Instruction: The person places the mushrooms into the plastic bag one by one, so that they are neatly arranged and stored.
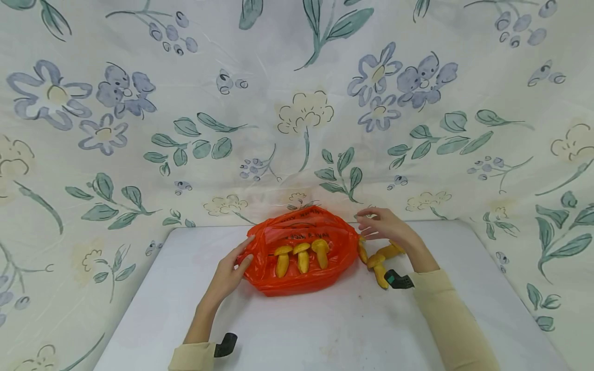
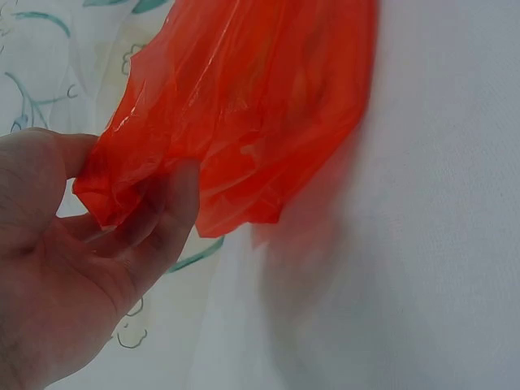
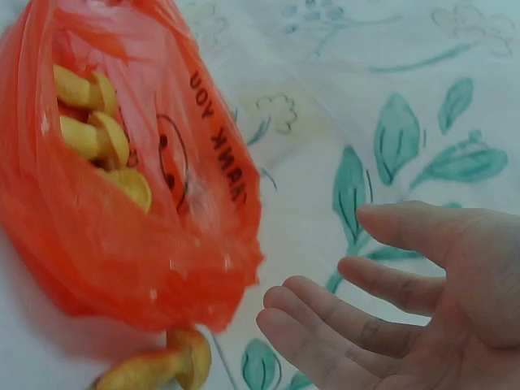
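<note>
A red plastic bag [image 1: 301, 286] lies on the white table with its mouth spread wide and dark lettering on its inside wall. Three yellow mushrooms [image 1: 303, 260] rest in it side by side, caps toward the back. At the bag's left end, my left hand [image 1: 232, 268] holds the plastic between thumb and fingers; the left wrist view has the red film [image 2: 130, 175] between them. My right hand [image 1: 382, 225] hovers just off the bag's right end, fingers spread and holding nothing. Below it, more yellow mushrooms [image 1: 379, 270] lie on the table, one close against the bag.
The white tabletop [image 1: 325, 335] reaches toward me, with small dark specks on it. A floral cloth [image 1: 297, 129] hangs behind the table and along both sides. Each wrist carries a small black device [image 1: 226, 345] near the sleeve.
</note>
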Demonstrator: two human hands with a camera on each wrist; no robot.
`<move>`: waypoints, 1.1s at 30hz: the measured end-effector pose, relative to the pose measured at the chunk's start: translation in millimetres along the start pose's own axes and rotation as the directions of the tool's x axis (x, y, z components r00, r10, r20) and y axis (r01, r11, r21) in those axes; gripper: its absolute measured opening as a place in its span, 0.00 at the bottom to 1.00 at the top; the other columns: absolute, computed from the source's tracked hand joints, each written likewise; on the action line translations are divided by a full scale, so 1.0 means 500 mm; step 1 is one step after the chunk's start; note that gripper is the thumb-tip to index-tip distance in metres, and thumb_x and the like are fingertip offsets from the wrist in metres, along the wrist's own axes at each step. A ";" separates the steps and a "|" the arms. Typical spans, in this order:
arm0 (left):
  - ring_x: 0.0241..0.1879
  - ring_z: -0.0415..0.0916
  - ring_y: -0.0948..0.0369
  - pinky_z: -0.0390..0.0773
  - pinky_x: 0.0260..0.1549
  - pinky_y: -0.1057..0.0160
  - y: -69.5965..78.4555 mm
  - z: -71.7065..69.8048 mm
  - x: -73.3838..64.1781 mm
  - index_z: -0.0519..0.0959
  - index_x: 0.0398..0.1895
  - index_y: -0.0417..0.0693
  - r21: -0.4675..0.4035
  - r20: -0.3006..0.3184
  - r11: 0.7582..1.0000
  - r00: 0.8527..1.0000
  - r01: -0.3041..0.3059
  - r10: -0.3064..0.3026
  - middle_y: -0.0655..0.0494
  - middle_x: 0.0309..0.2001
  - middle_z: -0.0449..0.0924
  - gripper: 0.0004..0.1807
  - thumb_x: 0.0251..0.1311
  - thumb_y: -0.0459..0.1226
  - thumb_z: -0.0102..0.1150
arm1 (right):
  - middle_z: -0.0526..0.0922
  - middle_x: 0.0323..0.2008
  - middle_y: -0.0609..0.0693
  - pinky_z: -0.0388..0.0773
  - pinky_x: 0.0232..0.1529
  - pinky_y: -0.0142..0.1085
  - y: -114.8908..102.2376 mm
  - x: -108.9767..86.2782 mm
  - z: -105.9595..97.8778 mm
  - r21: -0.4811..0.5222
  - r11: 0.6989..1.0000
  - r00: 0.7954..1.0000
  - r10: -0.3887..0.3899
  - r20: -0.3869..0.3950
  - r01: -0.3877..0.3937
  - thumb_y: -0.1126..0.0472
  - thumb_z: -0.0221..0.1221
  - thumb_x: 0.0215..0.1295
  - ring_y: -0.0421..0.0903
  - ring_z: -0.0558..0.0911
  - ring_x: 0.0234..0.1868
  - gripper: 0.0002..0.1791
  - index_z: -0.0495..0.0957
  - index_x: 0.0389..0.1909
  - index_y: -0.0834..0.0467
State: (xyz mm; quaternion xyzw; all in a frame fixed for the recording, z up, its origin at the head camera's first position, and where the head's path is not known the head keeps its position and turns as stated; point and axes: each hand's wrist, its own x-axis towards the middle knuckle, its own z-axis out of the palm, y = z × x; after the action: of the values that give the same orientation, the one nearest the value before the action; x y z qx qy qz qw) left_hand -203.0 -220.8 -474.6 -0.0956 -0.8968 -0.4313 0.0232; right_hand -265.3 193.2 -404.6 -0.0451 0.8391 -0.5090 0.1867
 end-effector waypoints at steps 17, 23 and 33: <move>0.62 0.72 0.47 0.80 0.55 0.48 -0.005 0.005 0.000 0.61 0.74 0.64 -0.011 0.003 1.000 1.000 0.007 -0.007 0.48 0.72 0.65 0.29 0.72 0.40 0.51 | 0.73 0.63 0.68 0.79 0.59 0.48 0.076 -0.016 -0.042 -0.011 0.995 0.993 0.096 -0.061 -0.097 0.46 0.52 0.73 0.59 0.80 0.58 0.33 0.61 0.70 0.62; 0.66 0.69 0.46 0.78 0.58 0.46 -0.008 0.006 0.002 0.61 0.74 0.65 -0.012 0.008 1.000 1.000 0.017 -0.017 0.48 0.73 0.64 0.29 0.72 0.39 0.51 | 0.74 0.62 0.67 0.79 0.59 0.45 0.102 -0.023 -0.048 0.002 0.988 0.984 0.156 -0.083 -0.156 0.45 0.52 0.73 0.58 0.80 0.59 0.34 0.60 0.71 0.60; 0.64 0.71 0.46 0.79 0.57 0.47 -0.006 0.007 0.005 0.61 0.74 0.64 -0.012 0.008 1.000 1.000 0.003 -0.003 0.47 0.72 0.65 0.29 0.72 0.39 0.51 | 0.73 0.62 0.69 0.80 0.58 0.45 0.138 -0.038 -0.052 0.049 0.984 0.980 0.174 -0.095 -0.170 0.47 0.52 0.74 0.54 0.82 0.53 0.35 0.57 0.72 0.65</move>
State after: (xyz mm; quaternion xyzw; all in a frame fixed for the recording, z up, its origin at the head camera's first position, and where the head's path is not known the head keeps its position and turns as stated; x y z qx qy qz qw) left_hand -205.7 -219.6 -478.9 -0.0960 -0.8944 -0.4365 0.0185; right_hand -249.4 253.0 -448.9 0.0566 0.8376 -0.5094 0.1893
